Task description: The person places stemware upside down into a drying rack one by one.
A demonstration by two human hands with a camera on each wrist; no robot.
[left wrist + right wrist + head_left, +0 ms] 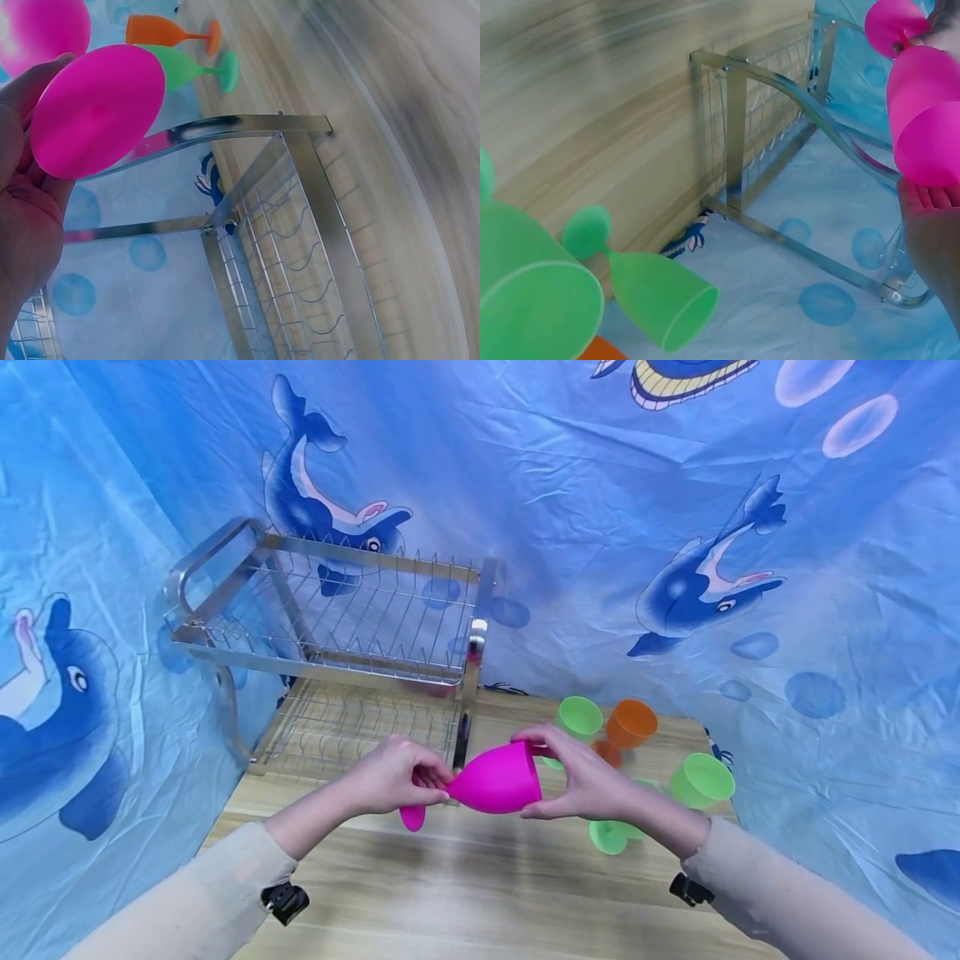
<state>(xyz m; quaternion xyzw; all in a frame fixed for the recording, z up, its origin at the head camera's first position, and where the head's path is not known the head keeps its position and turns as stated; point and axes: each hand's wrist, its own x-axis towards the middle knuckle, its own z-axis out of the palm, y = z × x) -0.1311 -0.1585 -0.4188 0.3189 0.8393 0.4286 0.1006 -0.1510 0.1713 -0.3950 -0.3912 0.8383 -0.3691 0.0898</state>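
A bright pink plastic goblet [495,781] is held sideways above the table, its open mouth to the right and its round foot [412,817] to the left. My left hand [390,777] pinches its stem close to the foot. At the mouth end, my right hand [585,772] grips the bowl near the rim, thumb below and fingers above. The left wrist view shows the underside of the foot [97,112] facing the camera. In the right wrist view the bowl's hollow mouth [934,142] shows, with fingertips right at the rim.
A two-tier metal dish rack [322,670] stands at the back left of the wooden table [450,893]. On the right stand several green goblets [702,779] and an orange goblet [632,723], partly behind my right forearm. A blue dolphin-print sheet [525,527] hangs around the table.
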